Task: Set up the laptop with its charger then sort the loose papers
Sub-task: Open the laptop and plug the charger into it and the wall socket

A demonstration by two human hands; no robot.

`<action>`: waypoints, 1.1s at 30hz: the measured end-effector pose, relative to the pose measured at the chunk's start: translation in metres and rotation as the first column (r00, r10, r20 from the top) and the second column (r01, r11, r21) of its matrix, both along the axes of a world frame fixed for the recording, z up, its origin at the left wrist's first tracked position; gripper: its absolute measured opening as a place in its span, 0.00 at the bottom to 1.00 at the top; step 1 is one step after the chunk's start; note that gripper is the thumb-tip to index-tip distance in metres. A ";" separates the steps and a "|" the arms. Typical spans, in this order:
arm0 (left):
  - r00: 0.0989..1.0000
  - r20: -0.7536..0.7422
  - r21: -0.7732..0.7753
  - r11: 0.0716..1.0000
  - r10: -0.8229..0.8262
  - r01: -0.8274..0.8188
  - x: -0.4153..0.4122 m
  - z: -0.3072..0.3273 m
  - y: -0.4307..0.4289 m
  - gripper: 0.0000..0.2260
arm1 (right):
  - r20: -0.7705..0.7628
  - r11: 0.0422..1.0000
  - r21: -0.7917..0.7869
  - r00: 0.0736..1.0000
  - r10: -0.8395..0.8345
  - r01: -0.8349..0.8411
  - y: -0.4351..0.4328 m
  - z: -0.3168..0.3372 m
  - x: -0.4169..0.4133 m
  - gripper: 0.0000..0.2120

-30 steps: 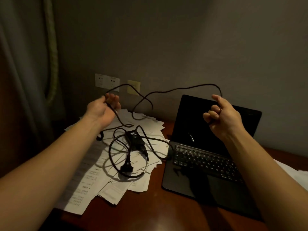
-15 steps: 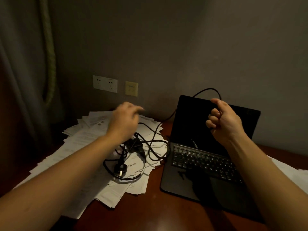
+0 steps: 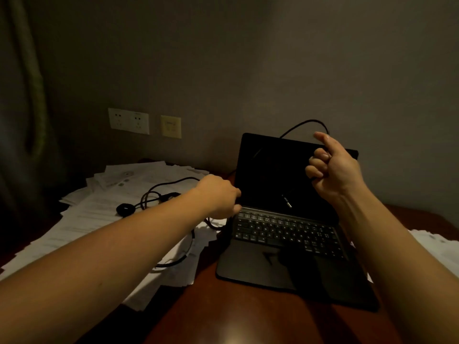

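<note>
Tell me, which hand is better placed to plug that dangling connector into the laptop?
Probably the right hand: it grips the charger cable above the laptop, connector dangling below. The left hand is low beside the papers.

print on papers [image 3: 99, 212] too blurred to read, laptop [image 3: 285, 229] key legends illegible

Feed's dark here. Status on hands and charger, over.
Right hand grips thin black charger cable by open black laptop. Left hand at laptop's left edge, grip unclear. Slack on white papers; white wall sockets empty.
</note>
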State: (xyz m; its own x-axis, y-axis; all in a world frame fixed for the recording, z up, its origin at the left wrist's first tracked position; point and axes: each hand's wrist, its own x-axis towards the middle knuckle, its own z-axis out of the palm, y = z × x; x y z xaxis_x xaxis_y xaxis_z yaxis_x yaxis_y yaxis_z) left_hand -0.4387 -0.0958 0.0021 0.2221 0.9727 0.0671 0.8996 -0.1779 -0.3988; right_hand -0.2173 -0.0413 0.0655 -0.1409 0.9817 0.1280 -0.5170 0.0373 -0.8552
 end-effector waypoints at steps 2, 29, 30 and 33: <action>1.000 -0.023 0.012 1.000 -0.021 0.021 0.004 -0.001 0.003 0.20 | -0.011 1.000 -0.003 1.000 -0.018 0.018 0.002 0.001 0.009 0.11; -0.793 0.586 0.082 0.985 -0.168 -0.149 -0.027 0.119 0.084 0.23 | -0.146 0.956 -0.171 0.954 -0.263 0.238 0.102 0.040 0.128 0.08; -0.822 0.538 0.087 0.982 -0.189 -0.169 -0.022 0.122 0.093 0.25 | -0.157 0.949 -0.184 0.945 -0.285 0.256 0.104 0.040 0.130 0.08; -0.824 0.521 0.090 0.974 -0.225 -0.209 -0.004 0.130 0.125 0.29 | -0.176 0.927 -0.226 0.923 -0.341 0.299 0.108 0.041 0.137 0.08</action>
